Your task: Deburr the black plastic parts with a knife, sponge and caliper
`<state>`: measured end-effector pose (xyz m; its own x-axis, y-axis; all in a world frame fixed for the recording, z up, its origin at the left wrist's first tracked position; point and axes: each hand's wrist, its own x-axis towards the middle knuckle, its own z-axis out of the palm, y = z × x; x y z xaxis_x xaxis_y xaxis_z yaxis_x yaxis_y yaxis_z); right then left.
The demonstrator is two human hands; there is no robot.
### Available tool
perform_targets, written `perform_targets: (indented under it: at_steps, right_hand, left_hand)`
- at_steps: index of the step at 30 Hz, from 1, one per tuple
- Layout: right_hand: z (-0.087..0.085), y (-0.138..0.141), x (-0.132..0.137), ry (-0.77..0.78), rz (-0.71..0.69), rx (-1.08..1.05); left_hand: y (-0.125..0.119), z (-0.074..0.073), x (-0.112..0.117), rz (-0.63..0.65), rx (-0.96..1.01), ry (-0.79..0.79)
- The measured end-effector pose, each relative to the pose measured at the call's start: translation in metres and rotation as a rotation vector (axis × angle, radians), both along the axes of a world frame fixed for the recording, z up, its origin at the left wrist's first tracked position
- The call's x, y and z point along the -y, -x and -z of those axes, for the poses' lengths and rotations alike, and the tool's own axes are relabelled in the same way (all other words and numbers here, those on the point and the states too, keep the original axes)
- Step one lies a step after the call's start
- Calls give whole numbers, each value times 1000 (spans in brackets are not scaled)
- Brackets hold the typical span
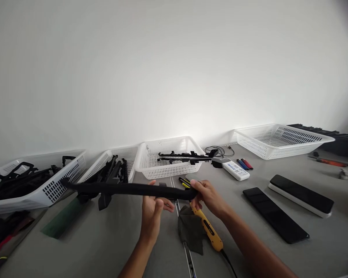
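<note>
A long black plastic strip (121, 189) is held level above the grey table (110, 243), reaching left past the baskets. My left hand (152, 216) cups it from below near its middle, fingers curled round it. My right hand (208, 196) pinches its right end. Under my hands lie a dark cloth (191, 231) and a yellow-handled tool (210, 231) with a black cord.
White baskets (169, 170) line the back wall; those at the left (60, 179) hold black plastic parts, the far right one (278, 141) looks empty. Two flat black slabs (275, 214) lie right. A white box (235, 170), pens and a cable sit mid-table.
</note>
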<state>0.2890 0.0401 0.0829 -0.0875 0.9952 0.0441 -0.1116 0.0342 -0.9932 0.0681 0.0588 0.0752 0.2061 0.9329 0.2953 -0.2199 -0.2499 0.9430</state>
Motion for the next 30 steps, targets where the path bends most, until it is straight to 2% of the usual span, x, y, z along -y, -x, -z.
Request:
perform_targets:
  at_steps: [5, 10, 14, 16, 22, 26, 30]
  right_hand:
    - [4, -12, -10, 33, 327, -164]
    - [1, -20, -10, -74, 500, -250]
    - [-7, -21, -5, -265, 492, -205]
    - [-10, -21, -3, -299, 458, -157]
    - [0, -19, -7, -185, 398, -144]
    - [17, -20, -13, -161, 487, 171]
    - [36, -37, -20, -315, 721, 602]
  left_hand:
    - [-5, 2, 3, 103, -170, 34]
    - [-7, 8, 4, 166, -275, 18]
    - [-8, 10, 5, 179, -318, -1]
    - [-9, 10, 5, 174, -331, -8]
    - [-10, 17, 1, 169, -378, -26]
    - [-11, 27, -5, 144, -455, -66]
    - [-9, 32, -10, -8, -504, -157]
